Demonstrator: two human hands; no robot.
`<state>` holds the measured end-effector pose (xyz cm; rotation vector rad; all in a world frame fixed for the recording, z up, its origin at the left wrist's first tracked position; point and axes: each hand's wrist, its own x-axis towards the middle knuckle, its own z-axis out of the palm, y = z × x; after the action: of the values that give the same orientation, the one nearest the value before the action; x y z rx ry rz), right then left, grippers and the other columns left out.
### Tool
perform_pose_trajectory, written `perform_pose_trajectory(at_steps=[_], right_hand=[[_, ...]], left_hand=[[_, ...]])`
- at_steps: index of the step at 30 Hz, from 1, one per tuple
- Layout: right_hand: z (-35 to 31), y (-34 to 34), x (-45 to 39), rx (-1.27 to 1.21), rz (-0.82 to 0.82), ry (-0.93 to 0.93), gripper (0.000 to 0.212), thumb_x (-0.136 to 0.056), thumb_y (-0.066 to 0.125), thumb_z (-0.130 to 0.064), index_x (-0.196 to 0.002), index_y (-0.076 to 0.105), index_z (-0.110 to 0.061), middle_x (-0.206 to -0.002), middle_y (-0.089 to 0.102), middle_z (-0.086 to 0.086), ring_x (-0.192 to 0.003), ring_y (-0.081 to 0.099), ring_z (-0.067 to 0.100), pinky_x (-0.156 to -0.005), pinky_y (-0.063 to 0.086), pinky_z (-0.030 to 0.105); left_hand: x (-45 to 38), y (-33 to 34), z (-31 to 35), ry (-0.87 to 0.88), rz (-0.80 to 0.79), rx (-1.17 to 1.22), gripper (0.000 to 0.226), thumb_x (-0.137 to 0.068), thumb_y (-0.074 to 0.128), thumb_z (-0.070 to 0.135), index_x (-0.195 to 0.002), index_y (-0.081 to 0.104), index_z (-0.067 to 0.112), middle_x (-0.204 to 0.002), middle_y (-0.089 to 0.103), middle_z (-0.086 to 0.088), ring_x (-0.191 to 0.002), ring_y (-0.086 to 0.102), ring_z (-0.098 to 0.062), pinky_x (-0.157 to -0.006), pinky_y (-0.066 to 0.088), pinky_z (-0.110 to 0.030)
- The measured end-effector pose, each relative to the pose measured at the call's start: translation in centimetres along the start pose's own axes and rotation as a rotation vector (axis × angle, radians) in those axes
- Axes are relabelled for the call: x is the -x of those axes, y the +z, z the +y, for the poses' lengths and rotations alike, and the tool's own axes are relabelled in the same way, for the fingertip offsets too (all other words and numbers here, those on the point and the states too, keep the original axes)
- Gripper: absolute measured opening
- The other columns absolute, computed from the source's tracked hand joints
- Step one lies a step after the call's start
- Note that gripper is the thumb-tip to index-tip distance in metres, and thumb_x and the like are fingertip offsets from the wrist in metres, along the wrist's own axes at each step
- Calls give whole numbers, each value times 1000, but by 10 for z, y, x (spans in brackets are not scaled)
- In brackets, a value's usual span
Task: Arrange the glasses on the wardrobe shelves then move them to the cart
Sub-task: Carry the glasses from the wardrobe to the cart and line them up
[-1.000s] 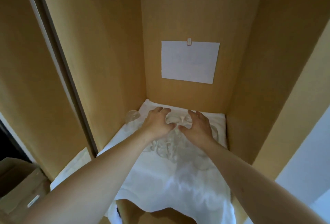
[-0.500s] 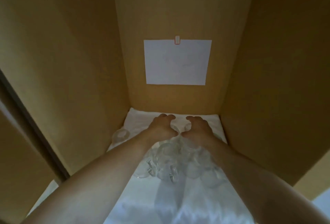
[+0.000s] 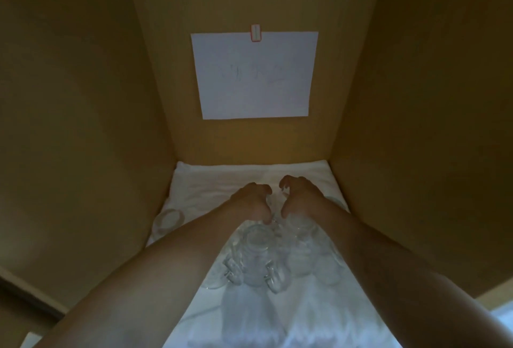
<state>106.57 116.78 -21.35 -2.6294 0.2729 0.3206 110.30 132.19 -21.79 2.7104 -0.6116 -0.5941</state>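
Several clear glass mugs (image 3: 256, 259) stand bunched together on a white cloth (image 3: 305, 317) that covers the wardrobe shelf. One more glass (image 3: 168, 220) stands apart by the left wall. My left hand (image 3: 251, 202) and my right hand (image 3: 301, 197) reach over the bunch to its far side. Their curled fingers and thumbs face each other around a faint clear glass (image 3: 275, 200) between them. The light is dim and my forearms hide part of the bunch.
Wooden side walls (image 3: 91, 139) close in the narrow compartment. On the back panel, a clip holds a white sheet of paper (image 3: 255, 75). Bare cloth lies behind my hands up to the back panel.
The camera has moved deeper into the wardrobe and the picture has darkened. My hands have drawn slightly apart, with a gap now between their curled fingers.
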Motion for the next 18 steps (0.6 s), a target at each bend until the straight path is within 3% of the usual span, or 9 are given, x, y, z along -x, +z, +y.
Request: perform_pose_trajectory(at_steps=[6,14,18], right_hand=[[2,4,-5,27,8,2,78,-70,87,-20,-136,47,-29,-128,45,6,-114,57,28,-79,49,28],[-6,-4,-1,-19,45,2,88,-64,89,-16,-142,49,-24,-140,50,5,-125,54,24,-96,52,32],[-19,-28,4,-24,144,8,91,-65,92,-18,-144,47,-19,-139,47,10,-123,54,28,-95,53,34]], left_hand=[[-5,-1,-3,47,-8,-57,90,-63,93,30,-143,51,28,-132,57,-2,-117,59,-24,-92,54,-33],[4,-27,-6,80,88,-77,85,-54,97,27,-131,60,26,-122,65,0,-108,64,-21,-87,57,-35],[9,-60,-8,94,180,-89,89,-55,97,27,-135,58,23,-126,61,-1,-111,60,-21,-80,51,-27]])
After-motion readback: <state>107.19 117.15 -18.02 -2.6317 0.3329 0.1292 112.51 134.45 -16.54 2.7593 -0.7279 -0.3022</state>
